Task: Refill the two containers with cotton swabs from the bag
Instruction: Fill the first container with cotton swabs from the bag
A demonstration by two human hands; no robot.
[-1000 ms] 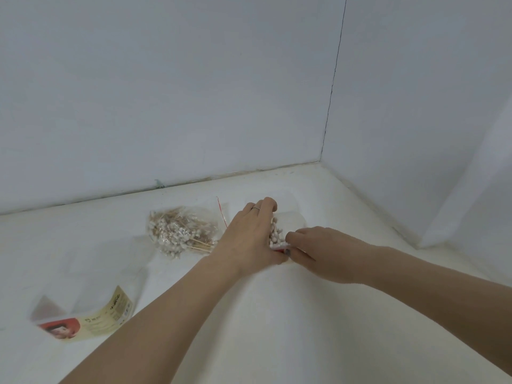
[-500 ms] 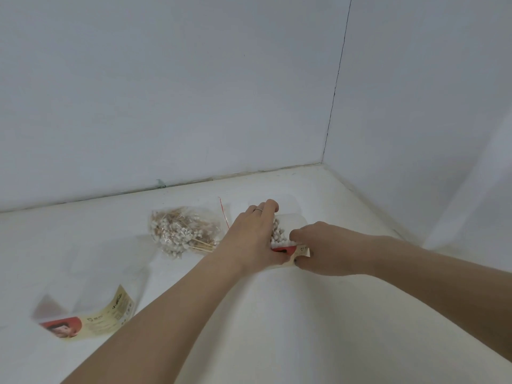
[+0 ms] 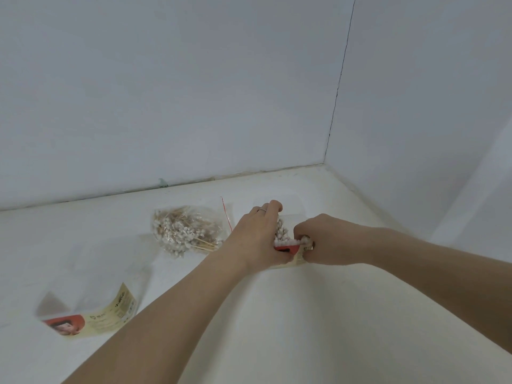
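Observation:
A clear plastic container with a red and cream label (image 3: 289, 248) sits on the white surface, packed with white-tipped cotton swabs (image 3: 282, 231). My left hand (image 3: 256, 236) lies over its left side, fingers curled round the far end. My right hand (image 3: 328, 239) grips its right near corner with curled fingers, knuckles up. A clear bag of wooden-stick cotton swabs (image 3: 185, 234) lies to the left of my left hand. A second clear container with the same kind of label (image 3: 91, 314) lies on its side at the lower left; it looks empty of swabs.
A thin red strip (image 3: 225, 214) lies between the bag and my left hand. White walls (image 3: 194, 92) close off the surface at the back and right, meeting in a corner behind the hands. Bare white surface (image 3: 304, 328) lies in front of the hands.
My right hand has slid in against the container and curled onto its right corner. The red label, hidden before, now shows between the hands. My left hand has barely moved.

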